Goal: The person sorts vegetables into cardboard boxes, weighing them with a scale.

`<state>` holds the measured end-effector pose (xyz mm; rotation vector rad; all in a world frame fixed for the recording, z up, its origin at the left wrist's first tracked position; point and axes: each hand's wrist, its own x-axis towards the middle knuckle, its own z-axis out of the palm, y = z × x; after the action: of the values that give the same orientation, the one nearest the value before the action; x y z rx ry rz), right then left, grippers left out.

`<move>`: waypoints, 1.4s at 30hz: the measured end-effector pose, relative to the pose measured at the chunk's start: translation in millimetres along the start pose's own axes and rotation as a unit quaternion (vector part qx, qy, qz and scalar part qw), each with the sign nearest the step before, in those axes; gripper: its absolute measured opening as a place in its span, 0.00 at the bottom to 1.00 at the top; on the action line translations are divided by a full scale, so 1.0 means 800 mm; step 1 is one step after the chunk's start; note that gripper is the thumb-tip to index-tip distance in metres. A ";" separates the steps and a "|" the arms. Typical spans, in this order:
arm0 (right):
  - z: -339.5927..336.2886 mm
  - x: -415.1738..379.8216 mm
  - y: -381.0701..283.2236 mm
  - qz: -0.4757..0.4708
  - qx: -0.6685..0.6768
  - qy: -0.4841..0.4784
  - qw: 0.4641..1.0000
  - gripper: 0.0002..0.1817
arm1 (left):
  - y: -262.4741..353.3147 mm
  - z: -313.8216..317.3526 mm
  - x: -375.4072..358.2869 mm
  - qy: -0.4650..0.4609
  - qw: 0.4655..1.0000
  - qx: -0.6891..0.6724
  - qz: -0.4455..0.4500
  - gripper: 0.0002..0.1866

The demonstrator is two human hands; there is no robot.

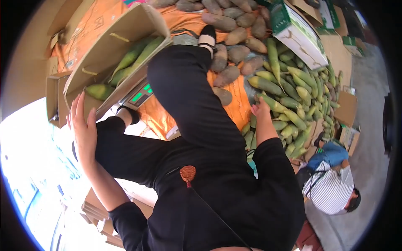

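My left hand (83,131) is open, fingers stretched out against the near outer corner of a cardboard box (106,62). Inside the box lie several long green radishes (133,58). The box stands on a digital scale (140,95) with lit green displays. Over on the right, my right hand (262,109) has its fingers closed round the end of a green radish (274,104) at the near edge of a large heap of green radishes (299,94). Part of that grip is hidden by the hand itself.
Darker, brownish radishes (238,35) lie on an orange sheet (236,100) beyond my legs. A green and white carton (299,37) stands at the heap's far side. Another person (331,184) in a striped shirt is low at the right. Stacked cardboard (98,213) is at lower left.
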<state>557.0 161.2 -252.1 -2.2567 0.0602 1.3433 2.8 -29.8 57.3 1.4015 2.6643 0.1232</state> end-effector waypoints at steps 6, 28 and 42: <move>-0.001 0.074 -0.009 0.065 0.121 -0.081 0.987 0.36 | -0.033 0.000 0.032 -0.015 0.999 -0.020 -0.028 0.24; -0.024 -0.087 0.041 0.079 -0.008 -0.322 0.943 0.15 | -0.035 0.025 0.022 -0.067 0.995 -0.045 -0.062 0.22; 0.187 -0.428 -0.164 -0.690 -0.383 -0.373 0.487 0.39 | -0.035 0.021 0.022 -0.099 0.989 -0.076 -0.075 0.22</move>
<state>299.0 268.3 28.8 -0.9545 -2.4266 1.0991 -27.7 -30.9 35.9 1.1021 2.5250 0.1593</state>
